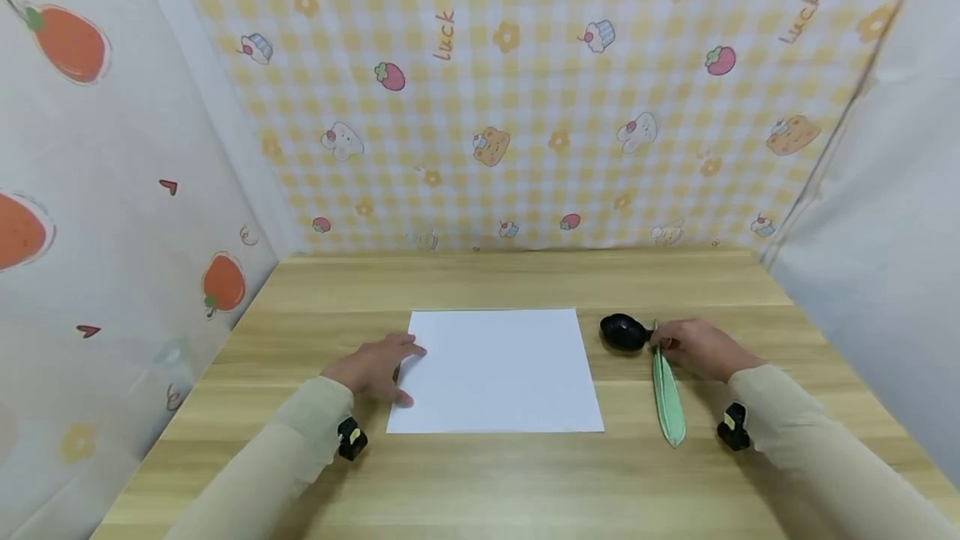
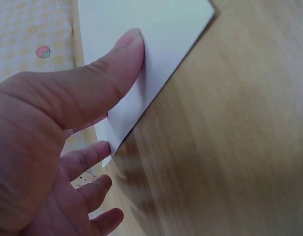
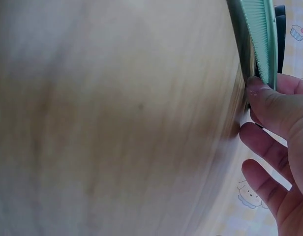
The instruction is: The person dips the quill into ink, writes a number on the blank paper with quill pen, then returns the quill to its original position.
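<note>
While touching the white sheet (image 1: 498, 377) at its left edge with left hand (image 1: 375, 367) outspread, pinching green implement (image 1: 668, 405) right of it, beside black spoon (image 1: 622, 332), with right hand (image 1: 697, 347).

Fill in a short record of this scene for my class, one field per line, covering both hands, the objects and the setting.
Surface: wood-grain table
Backdrop: yellow checked sheet with printed treats and flowers
Left hand: at the white rectangle's left edge, thumb over it
Right hand: pinches the green leaf-shaped item
White rectangle: flat on the table, nothing on it but the left hand's fingers
Black spoon-like item: between white rectangle and right hand
Unclear: whether the right hand touches the black item
</note>
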`<state>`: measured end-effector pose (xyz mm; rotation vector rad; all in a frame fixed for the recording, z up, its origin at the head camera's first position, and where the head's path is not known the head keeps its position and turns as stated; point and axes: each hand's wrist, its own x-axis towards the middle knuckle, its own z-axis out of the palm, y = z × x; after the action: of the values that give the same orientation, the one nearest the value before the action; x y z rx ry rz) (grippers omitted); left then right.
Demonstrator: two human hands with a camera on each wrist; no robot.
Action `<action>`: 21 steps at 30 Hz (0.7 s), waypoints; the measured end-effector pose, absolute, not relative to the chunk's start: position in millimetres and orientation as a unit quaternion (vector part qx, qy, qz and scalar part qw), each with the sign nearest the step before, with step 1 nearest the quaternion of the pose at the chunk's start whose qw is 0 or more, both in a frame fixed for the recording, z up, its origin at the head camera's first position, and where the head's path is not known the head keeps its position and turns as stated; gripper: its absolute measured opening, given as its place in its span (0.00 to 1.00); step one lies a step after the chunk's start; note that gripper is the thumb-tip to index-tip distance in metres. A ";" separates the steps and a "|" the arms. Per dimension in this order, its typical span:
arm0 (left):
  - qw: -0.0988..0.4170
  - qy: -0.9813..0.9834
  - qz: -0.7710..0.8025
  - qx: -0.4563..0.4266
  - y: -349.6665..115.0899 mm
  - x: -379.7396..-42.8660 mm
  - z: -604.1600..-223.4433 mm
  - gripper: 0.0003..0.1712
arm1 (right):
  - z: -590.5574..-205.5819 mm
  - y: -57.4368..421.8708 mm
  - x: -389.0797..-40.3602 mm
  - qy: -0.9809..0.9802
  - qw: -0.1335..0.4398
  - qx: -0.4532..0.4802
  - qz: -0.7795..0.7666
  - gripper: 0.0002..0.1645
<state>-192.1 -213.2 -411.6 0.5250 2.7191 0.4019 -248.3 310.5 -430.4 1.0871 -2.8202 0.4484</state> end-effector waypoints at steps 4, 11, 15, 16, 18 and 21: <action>0.172 0.956 0.144 0.188 -214.3 -191.7 -412.6 0.43 | -432.3 310.3 -248.1 -0.920 0.045 0.363 0.143 0.14; 0.168 0.956 0.142 0.193 -212.5 -196.7 -411.9 0.44 | -429.7 313.4 -248.1 -0.922 0.048 0.356 0.144 0.14; 0.173 0.956 0.142 0.190 -211.0 -196.8 -411.9 0.44 | -426.9 313.3 -245.2 -0.919 0.053 0.357 0.157 0.14; 0.175 0.956 0.142 0.188 -211.0 -196.6 -412.3 0.44 | -427.1 313.1 -244.9 -0.919 0.055 0.356 0.157 0.15; 0.178 0.956 0.145 0.184 -211.3 -196.6 -413.6 0.44 | -426.6 312.5 -244.5 -0.919 0.059 0.358 0.158 0.14; 0.178 0.956 0.147 0.182 -212.4 -195.9 -415.2 0.44 | -427.5 312.7 -245.2 -0.920 0.061 0.355 0.153 0.15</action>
<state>-195.9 -212.4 -415.2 0.5148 2.7045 0.4170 -245.2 312.7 -427.5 1.0755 -2.7837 0.4624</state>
